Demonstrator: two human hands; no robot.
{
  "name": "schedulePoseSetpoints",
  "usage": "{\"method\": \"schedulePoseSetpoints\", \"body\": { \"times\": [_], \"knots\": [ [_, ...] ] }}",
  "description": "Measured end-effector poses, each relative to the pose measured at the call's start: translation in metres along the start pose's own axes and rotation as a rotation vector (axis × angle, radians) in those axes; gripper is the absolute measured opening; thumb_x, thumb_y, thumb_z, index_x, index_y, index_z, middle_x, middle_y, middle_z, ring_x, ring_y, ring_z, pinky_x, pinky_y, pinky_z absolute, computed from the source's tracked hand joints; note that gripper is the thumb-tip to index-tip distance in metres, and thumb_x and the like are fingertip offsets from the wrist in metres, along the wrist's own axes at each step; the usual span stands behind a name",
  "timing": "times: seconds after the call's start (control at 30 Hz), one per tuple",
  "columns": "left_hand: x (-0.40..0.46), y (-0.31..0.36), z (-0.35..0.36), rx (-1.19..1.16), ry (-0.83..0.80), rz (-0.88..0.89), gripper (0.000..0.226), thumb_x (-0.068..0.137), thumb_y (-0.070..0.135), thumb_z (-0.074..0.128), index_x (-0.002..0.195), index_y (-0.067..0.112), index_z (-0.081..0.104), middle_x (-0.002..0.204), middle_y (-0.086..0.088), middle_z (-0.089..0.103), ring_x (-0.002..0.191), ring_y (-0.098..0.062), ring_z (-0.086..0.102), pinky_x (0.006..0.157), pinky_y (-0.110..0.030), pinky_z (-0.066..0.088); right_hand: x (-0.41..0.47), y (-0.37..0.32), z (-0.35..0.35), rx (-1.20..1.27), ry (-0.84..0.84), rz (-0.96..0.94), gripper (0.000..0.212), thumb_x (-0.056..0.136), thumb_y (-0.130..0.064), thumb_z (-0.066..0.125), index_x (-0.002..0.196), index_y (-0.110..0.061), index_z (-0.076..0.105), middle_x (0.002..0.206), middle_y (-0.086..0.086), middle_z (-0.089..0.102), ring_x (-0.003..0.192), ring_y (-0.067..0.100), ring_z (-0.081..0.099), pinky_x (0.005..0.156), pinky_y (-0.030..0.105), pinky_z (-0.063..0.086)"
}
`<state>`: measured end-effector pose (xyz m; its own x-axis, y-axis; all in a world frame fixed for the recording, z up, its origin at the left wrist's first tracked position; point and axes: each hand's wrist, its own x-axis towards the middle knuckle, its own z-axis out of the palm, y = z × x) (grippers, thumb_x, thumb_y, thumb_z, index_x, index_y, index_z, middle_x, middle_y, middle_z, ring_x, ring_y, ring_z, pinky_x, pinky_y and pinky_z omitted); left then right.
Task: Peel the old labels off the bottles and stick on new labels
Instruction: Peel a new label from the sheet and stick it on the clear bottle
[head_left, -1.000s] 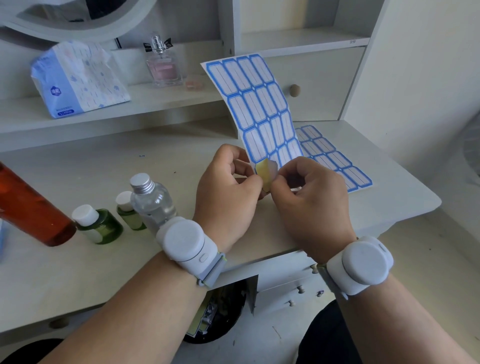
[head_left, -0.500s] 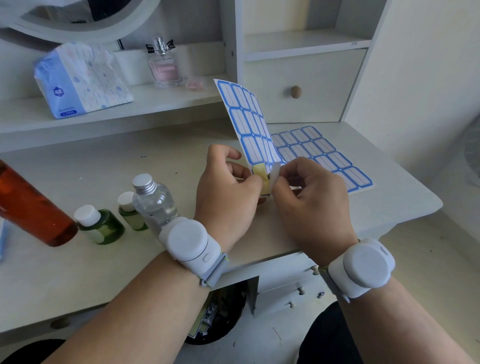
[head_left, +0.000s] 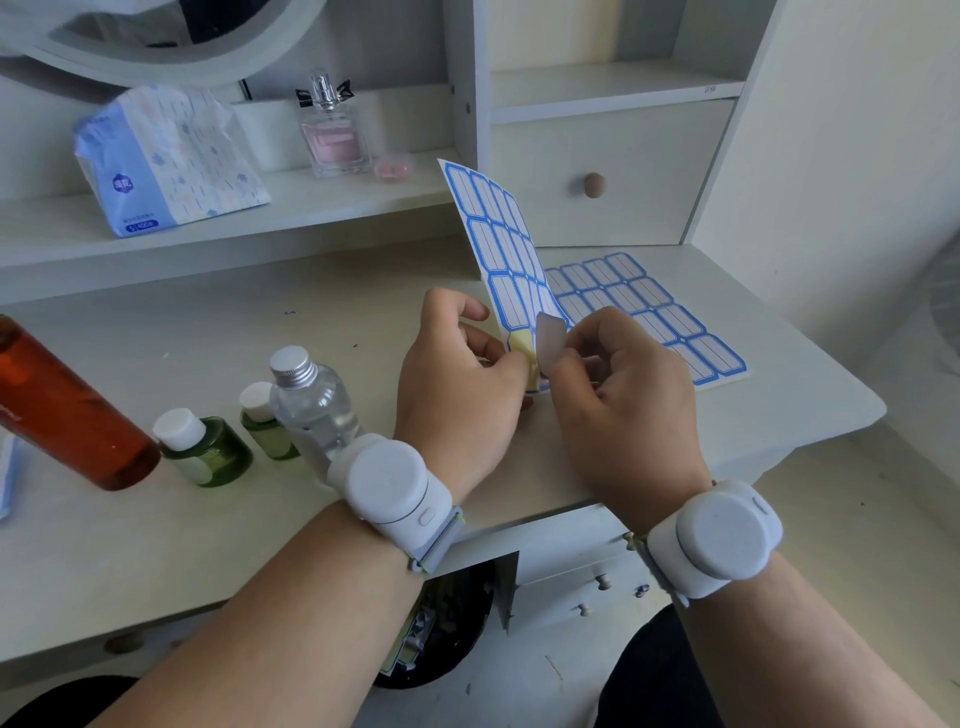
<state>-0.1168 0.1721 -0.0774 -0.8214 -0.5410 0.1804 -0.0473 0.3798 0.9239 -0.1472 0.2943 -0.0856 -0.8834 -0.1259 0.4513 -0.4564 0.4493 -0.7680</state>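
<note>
My left hand (head_left: 460, 384) pinches the bottom corner of a sheet of blue-framed labels (head_left: 498, 244) held upright above the desk. My right hand (head_left: 618, 389) pinches one label (head_left: 549, 343) that curls away from the sheet, baring yellow backing (head_left: 520, 342) under it. A second label sheet (head_left: 660, 312) lies flat on the desk behind my right hand. To the left stand a clear bottle with a silver cap (head_left: 311, 405) and two small green bottles (head_left: 205, 449) (head_left: 265, 423) with white caps. An orange bottle (head_left: 62, 405) lies tilted at the far left.
A white desk (head_left: 208, 519) with a raised shelf holds a tissue pack (head_left: 166, 161), a pink perfume bottle (head_left: 332, 135) and a small pink cup (head_left: 393, 167). A drawer with a knob (head_left: 594, 185) sits at the back. A black bin (head_left: 441, 629) stands under the desk.
The upright sheet has turned more edge-on. My right hand has pulled the label further off the sheet, so more yellow backing shows.
</note>
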Motion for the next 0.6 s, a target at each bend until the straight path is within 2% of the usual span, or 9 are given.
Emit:
{"method": "schedulePoseSetpoints", "body": {
  "times": [0.2,0.3,0.37,0.43,0.5,0.6],
  "knots": [
    [-0.004,0.001,0.001,-0.007,0.001,0.02,0.033,0.08,0.017,0.066,0.102,0.031,0.047,0.076,0.003,0.068,0.071,-0.024,0.07,0.072,-0.048,0.057,0.001,-0.001,0.002,0.041,0.045,-0.024,0.034,0.09,-0.044,0.048,0.079,-0.014,0.059,0.073,-0.006,0.064,0.078,0.005,0.06,0.064,0.009,0.038],
    [-0.008,0.003,0.001,0.027,0.058,0.053,0.041,0.08,0.015,0.068,0.108,0.028,0.042,0.078,0.004,0.064,0.073,-0.017,0.064,0.067,-0.036,0.05,0.002,0.002,0.001,0.068,0.1,-0.064,0.02,0.089,-0.03,0.05,0.079,-0.016,0.059,0.082,-0.001,0.057,0.079,0.012,0.055,0.066,0.013,0.038],
    [-0.011,0.002,0.0,0.071,0.115,0.07,0.043,0.079,0.017,0.071,0.109,0.026,0.041,0.084,0.005,0.057,0.077,-0.016,0.057,0.067,-0.031,0.043,0.001,0.004,0.001,0.068,0.123,-0.078,0.01,0.088,-0.019,0.054,0.08,-0.017,0.058,0.082,0.001,0.054,0.076,0.016,0.052,0.067,0.022,0.041],
    [-0.015,0.001,-0.003,0.097,0.138,0.114,0.033,0.08,0.024,0.073,0.101,0.024,0.048,0.084,0.006,0.049,0.078,-0.015,0.05,0.068,-0.028,0.038,-0.002,0.004,0.002,0.044,0.157,-0.126,0.009,0.088,-0.015,0.056,0.08,-0.016,0.059,0.08,0.0,0.051,0.072,0.017,0.049,0.064,0.028,0.04],
    [-0.019,0.001,-0.006,0.039,0.102,0.169,0.018,0.084,0.034,0.067,0.085,0.021,0.056,0.073,0.007,0.05,0.069,-0.012,0.048,0.065,-0.024,0.037,-0.006,0.002,0.004,-0.002,0.183,-0.214,0.008,0.089,-0.015,0.06,0.082,-0.013,0.062,0.081,-0.002,0.05,0.068,0.017,0.046,0.061,0.029,0.038],
    [-0.026,0.005,-0.013,-0.182,-0.038,0.102,0.043,0.088,0.054,0.058,0.072,0.014,0.061,0.057,0.007,0.053,0.058,-0.013,0.048,0.061,-0.034,0.043,-0.014,0.0,0.009,-0.145,0.197,-0.37,0.009,0.09,-0.009,0.069,0.082,-0.008,0.064,0.084,0.003,0.053,0.067,0.023,0.048,0.058,0.033,0.038]
  ]
}}
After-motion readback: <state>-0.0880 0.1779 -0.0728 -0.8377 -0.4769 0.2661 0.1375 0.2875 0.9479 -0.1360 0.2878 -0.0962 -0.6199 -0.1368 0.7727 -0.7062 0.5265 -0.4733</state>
